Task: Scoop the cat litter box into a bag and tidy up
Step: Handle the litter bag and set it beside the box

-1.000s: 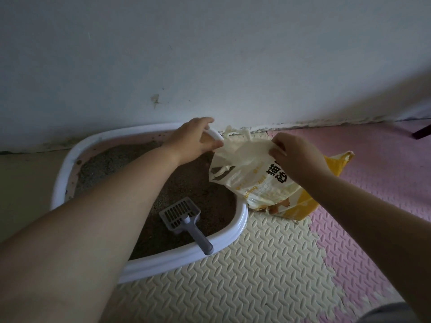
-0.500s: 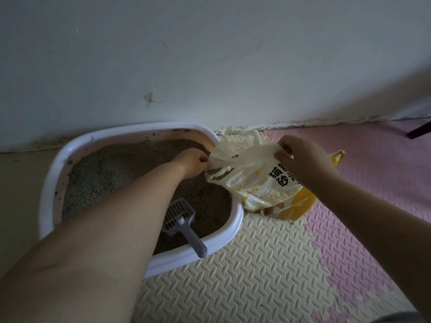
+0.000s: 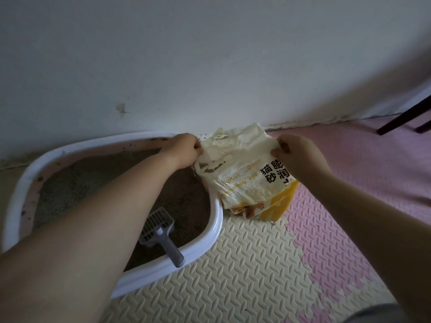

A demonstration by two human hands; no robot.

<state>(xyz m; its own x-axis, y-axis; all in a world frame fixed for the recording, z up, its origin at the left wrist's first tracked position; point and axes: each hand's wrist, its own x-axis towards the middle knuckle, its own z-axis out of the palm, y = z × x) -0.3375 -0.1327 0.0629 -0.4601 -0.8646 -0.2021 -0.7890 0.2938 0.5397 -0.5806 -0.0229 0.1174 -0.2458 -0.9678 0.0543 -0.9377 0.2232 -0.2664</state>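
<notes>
A white-rimmed litter box (image 3: 215, 226) filled with grey-brown litter sits against the wall at the left. A grey slotted scoop (image 3: 161, 231) lies in it, its handle leaning on the near rim. A cream and yellow cat litter bag (image 3: 242, 180) with black print stands just right of the box, partly over its rim. My left hand (image 3: 184, 151) grips the bag's torn top edge on the left. On the right side, my right hand (image 3: 300, 157) pinches the same top edge.
The wall runs close behind the box and the bag. Cream foam floor mats (image 3: 245, 276) lie in front, pink ones (image 3: 363, 183) to the right. Dark furniture legs (image 3: 405, 117) stand at the far right.
My left hand left the box rim, dipped over the litter, then took the bag's left top edge. The bag's top has been pulled wider and raised between both hands.
</notes>
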